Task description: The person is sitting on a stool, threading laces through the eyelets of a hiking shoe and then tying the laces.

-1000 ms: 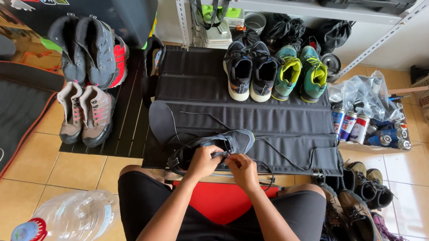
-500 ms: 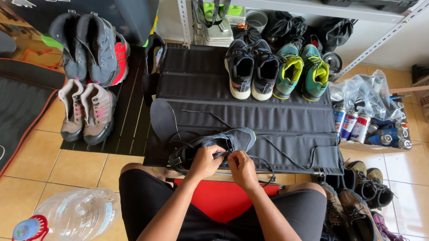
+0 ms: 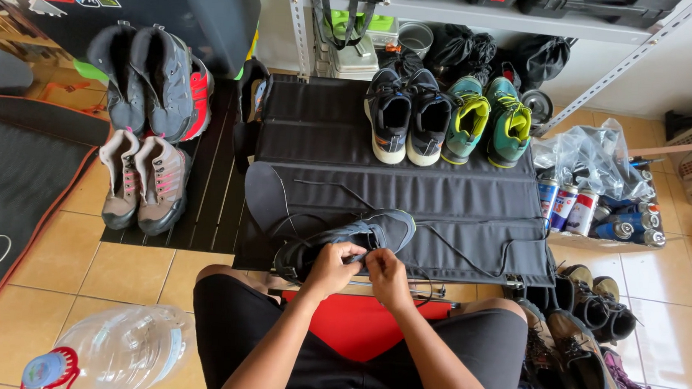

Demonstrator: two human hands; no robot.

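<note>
A dark blue-grey sneaker (image 3: 364, 232) lies on its side at the near edge of a black ribbed mat (image 3: 407, 193). My left hand (image 3: 330, 267) and my right hand (image 3: 387, 273) meet over the shoe's tongue, fingers pinched on its black laces. Loose lace ends (image 3: 466, 256) trail right across the mat. A dark insole (image 3: 263, 192) lies flat just left of the shoe. My knees in black shorts frame a red seat (image 3: 357, 325).
Black sneakers (image 3: 406, 116) and teal-yellow sneakers (image 3: 488, 119) stand at the mat's far edge. Grey boots (image 3: 147, 76) and tan boots (image 3: 141, 180) sit left. Spray cans (image 3: 566, 206) and a plastic bag (image 3: 593, 157) are right, boots (image 3: 586, 333) lower right, a water jug (image 3: 110, 351) lower left.
My hands stay on the laces with small finger movements. The shoe has hardly shifted.
</note>
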